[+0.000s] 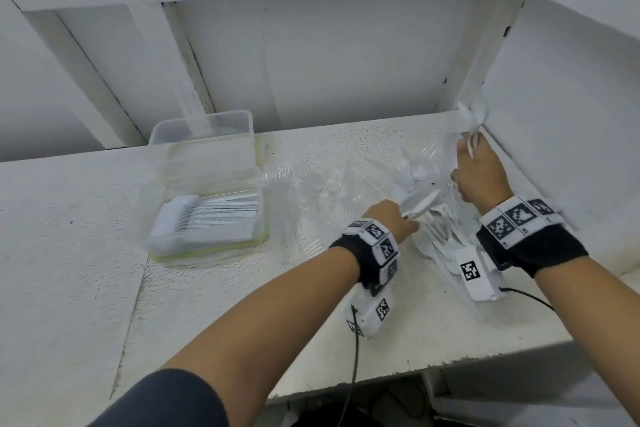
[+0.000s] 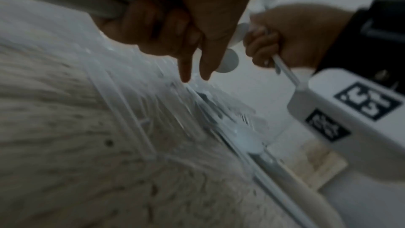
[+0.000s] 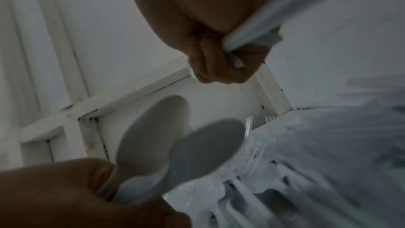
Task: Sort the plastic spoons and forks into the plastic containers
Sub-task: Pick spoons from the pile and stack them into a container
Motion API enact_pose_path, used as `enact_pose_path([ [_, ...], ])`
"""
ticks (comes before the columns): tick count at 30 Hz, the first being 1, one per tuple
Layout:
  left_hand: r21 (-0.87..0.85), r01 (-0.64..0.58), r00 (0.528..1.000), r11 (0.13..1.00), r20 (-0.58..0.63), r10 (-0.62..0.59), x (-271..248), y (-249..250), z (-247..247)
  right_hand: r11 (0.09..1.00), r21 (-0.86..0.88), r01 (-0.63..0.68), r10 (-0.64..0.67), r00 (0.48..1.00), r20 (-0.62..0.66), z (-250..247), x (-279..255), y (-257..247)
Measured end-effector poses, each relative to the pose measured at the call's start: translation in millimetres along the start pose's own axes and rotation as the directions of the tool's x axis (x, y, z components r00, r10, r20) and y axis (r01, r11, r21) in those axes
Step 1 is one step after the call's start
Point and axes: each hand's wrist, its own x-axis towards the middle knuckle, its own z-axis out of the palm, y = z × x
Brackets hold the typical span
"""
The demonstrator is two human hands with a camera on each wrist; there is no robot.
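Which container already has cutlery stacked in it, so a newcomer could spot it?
Look to the left half of the white shelf. Two clear containers sit there, one behind the other. It is the nearer container, with a green-edged base and a neat row of white cutlery; the far container looks empty.

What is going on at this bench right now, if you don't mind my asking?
A person is sorting white plastic cutlery on a white bench. Their left hand holds two spoons by the handles, just above a loose pile of cutlery lying on clear plastic wrapping. Their right hand grips another bunch of white utensils raised near the wall. Further left, a clear container already holds a neat stack of white cutlery; a second clear container sits behind it.
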Motion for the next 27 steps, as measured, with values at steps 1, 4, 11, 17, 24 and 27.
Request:
enact_pose_path([
  [1, 0.03, 0.002, 1.0, 1.0, 0.003, -0.002, 2, 2, 6, 0.997, -0.069, 0.029, -0.027, 0.999, 0.031, -1, -1, 1],
  [4, 0.139, -0.005, 1.0, 0.99, 0.002, 0.005, 4, 7, 18, 0.975, -0.214, 0.064, -0.033, 0.989, 0.146, -1, -7, 4],
  [11, 0.148, 0.045, 0.999, 0.988, -0.013, -0.044, 11, 5, 11, 0.965, -0.255, 0.067, -0.004, 0.971, 0.238, 8, -15, 16],
  [17, 0.124, 0.053, 0.995, 0.991, -0.093, -0.042, 9, -4, -14, 0.979, -0.178, 0.103, -0.054, 0.963, 0.263, 11, -16, 1],
  [24, 0.011, 0.044, 0.972, 0.999, -0.232, -0.04, 1, -20, -48, 0.987, -0.064, 0.144, -0.124, 0.96, 0.252, 24, -19, -21],
  [27, -0.022, 0.053, 0.956, 0.998, -0.286, -0.057, -5, -26, -62, 0.985, -0.067, 0.161, -0.137, 0.953, 0.271, 31, -22, -26],
])
